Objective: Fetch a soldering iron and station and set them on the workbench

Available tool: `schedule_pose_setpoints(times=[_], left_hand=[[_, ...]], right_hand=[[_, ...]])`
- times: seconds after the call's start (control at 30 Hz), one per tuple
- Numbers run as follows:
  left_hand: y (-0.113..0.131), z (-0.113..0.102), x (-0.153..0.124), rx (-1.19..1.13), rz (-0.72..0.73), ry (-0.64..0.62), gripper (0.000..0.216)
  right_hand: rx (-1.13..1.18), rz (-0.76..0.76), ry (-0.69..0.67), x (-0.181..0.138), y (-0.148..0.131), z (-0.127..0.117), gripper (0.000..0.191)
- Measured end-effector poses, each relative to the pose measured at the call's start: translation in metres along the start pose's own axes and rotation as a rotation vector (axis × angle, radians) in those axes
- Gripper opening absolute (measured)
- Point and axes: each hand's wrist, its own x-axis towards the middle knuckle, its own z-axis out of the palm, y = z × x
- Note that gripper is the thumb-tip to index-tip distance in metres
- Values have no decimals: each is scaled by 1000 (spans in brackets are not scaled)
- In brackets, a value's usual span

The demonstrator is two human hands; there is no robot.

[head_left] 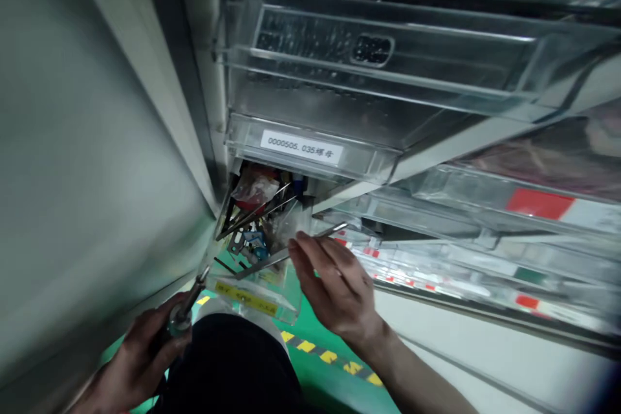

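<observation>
In my left hand, fingers wrapped round its see-through handle, is a screwdriver with its metal shaft tilted up to the right. My right hand pinches a thin metal rod, which slants over the pulled-out clear drawer. The rod's right end sticks out above my fingers; its exact kind does not show. Inside the drawer are several thin metal tools, a plastic bag over something red, and blue and metal small parts.
Above are clear plastic bins, one with a white printed label. More labelled bins line the right. A grey panel stands close on the left. Below lies a green floor with yellow-black tape.
</observation>
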Motion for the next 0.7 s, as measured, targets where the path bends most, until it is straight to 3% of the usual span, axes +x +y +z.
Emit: schedule_pose_setpoints(times=[0.27,0.37,0.53,0.7], left_hand=[[4,-4,1,-76,81,-91,38],[0,-4,-2,-73,95,-114,38],[-7,-4,-3,-13,99,-166,35],[-7,-1,-2,-17,51,-154,36]], right_hand=[[-2,-12,27,3,0,-2,13],[1,-77,-79,12,1,7,17],[151,-207,-374,32,-1,34,25],[173,-33,-421,56,4,63,38]])
